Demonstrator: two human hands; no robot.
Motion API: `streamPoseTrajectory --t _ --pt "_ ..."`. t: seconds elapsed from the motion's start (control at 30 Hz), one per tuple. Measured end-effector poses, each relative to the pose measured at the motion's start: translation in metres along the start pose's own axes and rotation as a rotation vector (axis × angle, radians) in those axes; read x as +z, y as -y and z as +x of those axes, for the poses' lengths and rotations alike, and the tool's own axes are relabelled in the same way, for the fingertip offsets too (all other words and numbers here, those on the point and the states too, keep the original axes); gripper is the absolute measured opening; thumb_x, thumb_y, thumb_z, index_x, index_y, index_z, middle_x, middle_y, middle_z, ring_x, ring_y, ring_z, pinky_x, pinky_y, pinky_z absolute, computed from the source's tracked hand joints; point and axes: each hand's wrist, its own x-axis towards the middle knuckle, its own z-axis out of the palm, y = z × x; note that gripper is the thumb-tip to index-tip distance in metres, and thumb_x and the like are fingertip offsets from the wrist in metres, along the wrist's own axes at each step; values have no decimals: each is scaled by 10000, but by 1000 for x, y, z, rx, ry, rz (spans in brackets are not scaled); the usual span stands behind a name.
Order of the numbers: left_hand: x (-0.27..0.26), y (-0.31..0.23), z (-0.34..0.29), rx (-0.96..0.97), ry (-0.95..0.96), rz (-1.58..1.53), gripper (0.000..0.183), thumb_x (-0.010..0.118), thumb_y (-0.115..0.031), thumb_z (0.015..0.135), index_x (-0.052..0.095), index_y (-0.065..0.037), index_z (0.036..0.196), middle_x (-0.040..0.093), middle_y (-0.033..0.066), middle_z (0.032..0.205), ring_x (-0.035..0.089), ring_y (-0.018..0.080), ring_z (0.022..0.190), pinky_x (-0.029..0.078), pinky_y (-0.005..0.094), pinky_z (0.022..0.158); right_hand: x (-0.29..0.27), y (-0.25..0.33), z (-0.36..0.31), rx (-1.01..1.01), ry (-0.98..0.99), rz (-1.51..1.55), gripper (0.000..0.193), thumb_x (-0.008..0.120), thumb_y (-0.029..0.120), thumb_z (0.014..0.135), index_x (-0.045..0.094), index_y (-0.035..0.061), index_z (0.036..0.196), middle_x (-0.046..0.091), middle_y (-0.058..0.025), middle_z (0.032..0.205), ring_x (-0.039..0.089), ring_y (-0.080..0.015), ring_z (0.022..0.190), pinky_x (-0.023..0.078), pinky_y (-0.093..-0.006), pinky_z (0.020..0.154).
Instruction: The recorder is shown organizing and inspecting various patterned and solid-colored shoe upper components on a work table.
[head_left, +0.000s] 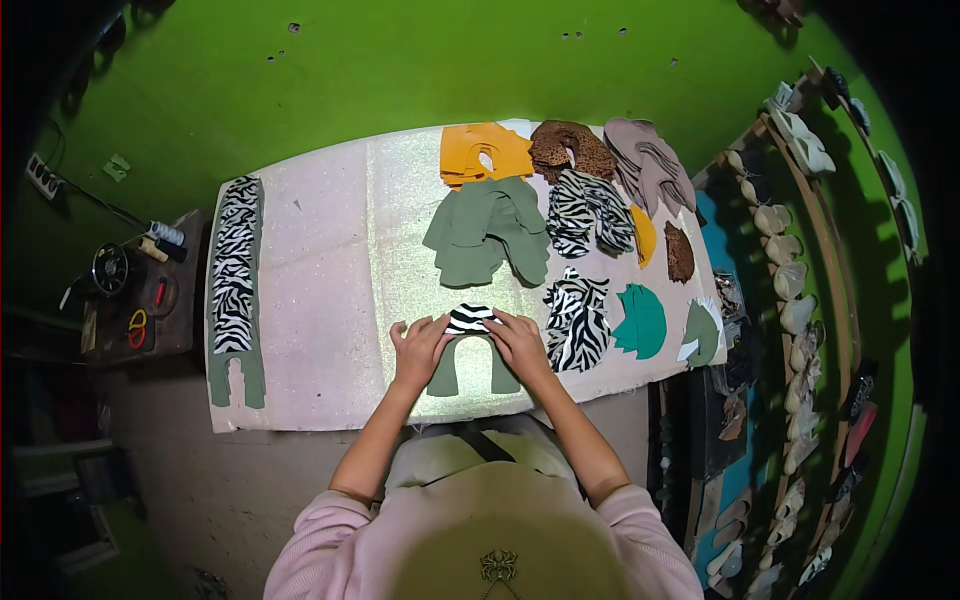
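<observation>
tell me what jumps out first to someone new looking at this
The bright green wall behind the table, then the heaps of cut fabric at the table's far right: orange pieces, olive pieces, zebra-print pieces. At the near edge, the left hand and right hand press a small zebra piece onto an olive cut-out.

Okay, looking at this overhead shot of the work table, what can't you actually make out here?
Head view:
- The fingertips of the left hand and right hand press on the zebra-print piece; the hands cover its sides.
- The middle of the olive U-shaped piece is under that zebra-print piece and the hands.
- The stacks of cut pieces, such as the olive stack: how many layers, too small to tell.
- The shapes on the rack at right: bent and blurred near the rim.
</observation>
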Motion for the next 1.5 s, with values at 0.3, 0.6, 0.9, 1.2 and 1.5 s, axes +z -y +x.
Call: streamPoseTrajectory --t 0.3,0.6,0.9,1.2,1.5 --pt "5 5 2 12 -2 4 345 671 -249 809 632 -139 1134 670 12 1085 590 203 1028 277 456 946 9 -5 0 -11 -5 -48 291 653 110 807 644 124 1097 607 -67 1151 581 -220 1009 359 -408 959" --pt "9 8 0 42 -6 18 317 679 -252 799 651 -145 1096 665 22 1108 595 208 1060 270 459 965 4 -5 2 -25 -6 -29 276 655 103 795 644 105 1071 617 -66 1118 573 -224 1001 349 -392 945" --pt "11 4 -2 3 -7 16 290 682 -255 797 661 -145 1064 664 18 1110 586 200 1078 256 464 973 12 -11 0 27 -7 17 270 644 104 792 643 127 1060 610 -50 1123 558 -219 1034 342 -382 948" --pt "12 3 -4 -50 32 8 271 671 -244 810 664 -149 1063 640 18 1159 561 207 1107 256 474 976 10 -10 1 49 12 22 203 650 118 797 657 88 998 608 -75 1129 556 -244 1039 352 -375 943" --pt "-9 -21 -35 -39 61 1 425 628 -240 829 534 -70 1208 486 92 1316 434 273 1225 242 483 993 -4 4 -14 57 -4 9 242 652 135 810 635 80 1045 587 -86 1152 544 -260 1059 353 -378 940"
